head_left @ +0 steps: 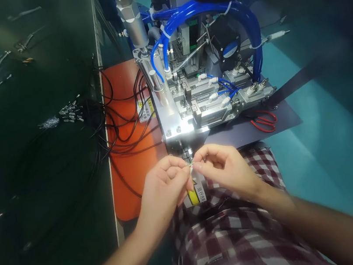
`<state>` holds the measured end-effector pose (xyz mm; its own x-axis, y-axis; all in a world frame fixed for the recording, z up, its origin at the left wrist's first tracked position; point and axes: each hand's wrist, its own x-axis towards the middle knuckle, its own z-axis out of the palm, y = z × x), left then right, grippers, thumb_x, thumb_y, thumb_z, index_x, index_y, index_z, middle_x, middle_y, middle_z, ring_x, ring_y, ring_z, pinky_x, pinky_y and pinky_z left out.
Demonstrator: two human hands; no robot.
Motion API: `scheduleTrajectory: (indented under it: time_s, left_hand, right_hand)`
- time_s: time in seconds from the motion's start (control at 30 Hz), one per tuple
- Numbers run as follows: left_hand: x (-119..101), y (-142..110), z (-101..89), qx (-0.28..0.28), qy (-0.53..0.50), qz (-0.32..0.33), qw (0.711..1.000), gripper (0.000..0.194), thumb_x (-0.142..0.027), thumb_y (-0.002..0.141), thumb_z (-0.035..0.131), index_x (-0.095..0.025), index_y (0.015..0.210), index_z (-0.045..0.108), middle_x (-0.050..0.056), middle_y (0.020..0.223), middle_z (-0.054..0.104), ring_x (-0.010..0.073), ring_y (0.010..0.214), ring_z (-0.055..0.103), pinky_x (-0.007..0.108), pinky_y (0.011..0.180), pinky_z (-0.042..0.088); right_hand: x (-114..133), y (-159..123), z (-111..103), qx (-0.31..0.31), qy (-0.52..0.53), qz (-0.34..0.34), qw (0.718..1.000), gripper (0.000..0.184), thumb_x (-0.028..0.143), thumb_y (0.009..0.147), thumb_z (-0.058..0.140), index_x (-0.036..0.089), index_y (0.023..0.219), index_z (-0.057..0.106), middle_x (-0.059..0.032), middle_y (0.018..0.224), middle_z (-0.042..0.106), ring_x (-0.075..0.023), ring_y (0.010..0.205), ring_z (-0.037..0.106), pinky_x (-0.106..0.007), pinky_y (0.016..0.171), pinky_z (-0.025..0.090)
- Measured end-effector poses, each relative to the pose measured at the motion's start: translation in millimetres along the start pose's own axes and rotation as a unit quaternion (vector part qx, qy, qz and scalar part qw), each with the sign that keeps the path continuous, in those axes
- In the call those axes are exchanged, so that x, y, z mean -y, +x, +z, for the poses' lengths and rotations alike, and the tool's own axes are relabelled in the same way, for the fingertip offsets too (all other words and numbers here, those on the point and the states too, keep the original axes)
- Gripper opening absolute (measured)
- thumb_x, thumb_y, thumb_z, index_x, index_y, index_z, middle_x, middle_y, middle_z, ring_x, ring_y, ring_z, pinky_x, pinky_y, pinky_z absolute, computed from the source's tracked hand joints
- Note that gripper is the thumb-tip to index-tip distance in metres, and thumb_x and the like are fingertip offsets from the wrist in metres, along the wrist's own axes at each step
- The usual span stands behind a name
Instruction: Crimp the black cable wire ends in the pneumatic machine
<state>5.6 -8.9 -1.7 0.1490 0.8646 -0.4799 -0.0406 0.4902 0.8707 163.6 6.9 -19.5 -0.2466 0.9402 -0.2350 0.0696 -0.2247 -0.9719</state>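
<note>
My left hand (167, 180) and my right hand (223, 165) meet in front of the machine, thumbs and forefingers pinched close together. Between the fingertips is a small shiny metal piece (190, 164); it is too small to name its kind. Both hands pinch it, one from each side. Just beyond the fingertips is the front metal fitting (186, 151) of the pneumatic machine (175, 126). Below the left fingers a yellow and white warning label (194, 196) shows.
Black cables (122, 127) run over the orange board (123, 158) at left. Small metal terminals (70, 113) lie bunched on the dark table (53, 177). Blue air hoses (204, 6) arch over the machine. Red-handled scissors (266, 121) lie on the dark base plate (230, 135) at right.
</note>
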Motion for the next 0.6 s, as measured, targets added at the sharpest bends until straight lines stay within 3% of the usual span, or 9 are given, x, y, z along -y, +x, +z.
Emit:
scheduleTrajectory:
  time_s: [0.2,0.4,0.6]
  left_hand:
    - [1,-2,-1.4,0.010,0.026,-0.010,1.000,0.013,-0.029,0.086,0.059,-0.016,0.084,0.055,-0.004,0.052,0.055,0.0030,0.040,0.033,0.014,0.039,0.023]
    - [-2,-2,-2.4,0.030,0.028,-0.023,0.999,0.013,-0.027,0.086,0.059,-0.016,0.080,0.056,-0.005,0.050,0.052,0.0026,0.041,0.032,0.014,0.041,0.022]
    - [-4,-2,-6.4,0.058,0.003,-0.021,0.998,0.013,-0.027,0.085,0.060,-0.016,0.080,0.056,-0.006,0.049,0.051,0.0024,0.040,0.028,0.016,0.040,0.017]
  right_hand:
    - [5,1,0,0.005,0.050,0.018,0.999,0.009,0.024,0.078,0.064,0.016,0.074,0.062,0.0030,0.060,0.051,-0.0082,0.050,0.038,-0.022,0.046,0.029]
    - [-2,11,-14,0.135,0.162,0.102,0.972,0.018,0.030,0.078,0.066,0.014,0.070,0.063,0.0026,0.061,0.054,-0.0064,0.049,0.032,-0.023,0.046,0.020]
    - [-11,15,-18,0.186,0.220,0.126,0.949,0.017,0.029,0.079,0.068,0.013,0.077,0.065,0.0021,0.067,0.056,-0.0046,0.049,0.029,-0.023,0.046,0.015]
